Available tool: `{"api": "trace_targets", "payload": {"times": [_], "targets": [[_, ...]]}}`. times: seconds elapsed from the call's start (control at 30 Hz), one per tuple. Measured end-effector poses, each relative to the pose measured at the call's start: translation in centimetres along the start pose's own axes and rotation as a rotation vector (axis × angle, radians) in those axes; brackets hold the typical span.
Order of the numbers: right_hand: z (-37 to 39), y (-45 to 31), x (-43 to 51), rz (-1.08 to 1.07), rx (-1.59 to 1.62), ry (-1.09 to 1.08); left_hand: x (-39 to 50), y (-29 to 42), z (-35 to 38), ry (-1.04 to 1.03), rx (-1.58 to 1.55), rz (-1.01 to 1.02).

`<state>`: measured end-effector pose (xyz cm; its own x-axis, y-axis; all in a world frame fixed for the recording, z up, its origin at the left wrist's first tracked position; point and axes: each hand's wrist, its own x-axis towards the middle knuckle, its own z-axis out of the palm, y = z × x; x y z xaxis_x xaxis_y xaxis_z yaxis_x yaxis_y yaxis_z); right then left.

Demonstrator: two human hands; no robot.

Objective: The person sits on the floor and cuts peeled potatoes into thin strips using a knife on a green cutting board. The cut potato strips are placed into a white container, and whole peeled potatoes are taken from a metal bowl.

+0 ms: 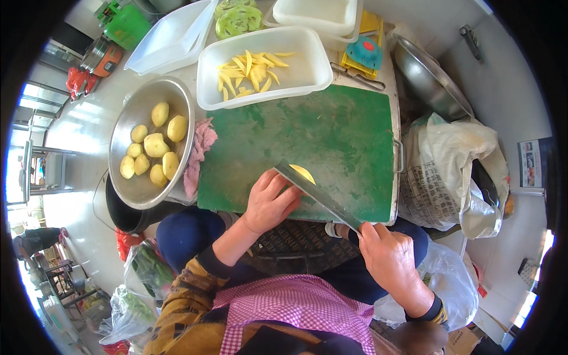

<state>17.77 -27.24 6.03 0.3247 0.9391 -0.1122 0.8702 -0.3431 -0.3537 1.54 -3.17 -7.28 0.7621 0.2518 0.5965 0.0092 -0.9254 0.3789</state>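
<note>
My right hand (388, 253) grips the handle of a kitchen knife (330, 204), whose blade slants across the near part of a green cutting board (301, 128). Along the blade's far side shows a yellow cut piece of potato (303, 173). The curled fingers of my left hand (273, 197) hold the potato against the blade's near side; hand and knife hide most of it. Beyond the board, a white plastic tub (310, 88) contains cut potato wedges (253, 73). Left of the board, several peeled potatoes (156, 145) lie in a steel bowl (119, 111).
A pink cloth (199, 146) lies between bowl and board. Behind are more plastic tubs (171, 35), green sliced vegetables (239, 21), a peeler-like tool (359, 77) and a yellow slicer (372, 40). At right stand a woven sack (439, 173) and a tilted metal basin (432, 80).
</note>
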Motion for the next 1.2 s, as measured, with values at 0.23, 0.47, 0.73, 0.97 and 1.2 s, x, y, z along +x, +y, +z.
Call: {"api": "trace_targets", "payload": {"times": [0.23,0.47,0.73,0.97,1.2], "targets": [[-0.8,0.7,1.5,0.004,0.074,-0.072,0.3,-0.4,0.1,0.007,-0.063,0.003],[0.2,1.5,4.0,-0.022,0.141,-0.116,0.0,-0.6,0.4,0.029,-0.091,0.011],[3.4,0.9,5.7,-0.048,0.080,-0.020,0.0,-0.2,0.2,0.079,-0.061,-0.001],[-1.2,-1.2,0.5,0.007,0.031,-0.035,0.4,0.0,-0.5,0.058,-0.032,0.012],[-1.7,-1.2,0.6,0.034,-0.013,-0.105,0.6,0.1,-0.4,0.082,-0.057,0.025]]}}
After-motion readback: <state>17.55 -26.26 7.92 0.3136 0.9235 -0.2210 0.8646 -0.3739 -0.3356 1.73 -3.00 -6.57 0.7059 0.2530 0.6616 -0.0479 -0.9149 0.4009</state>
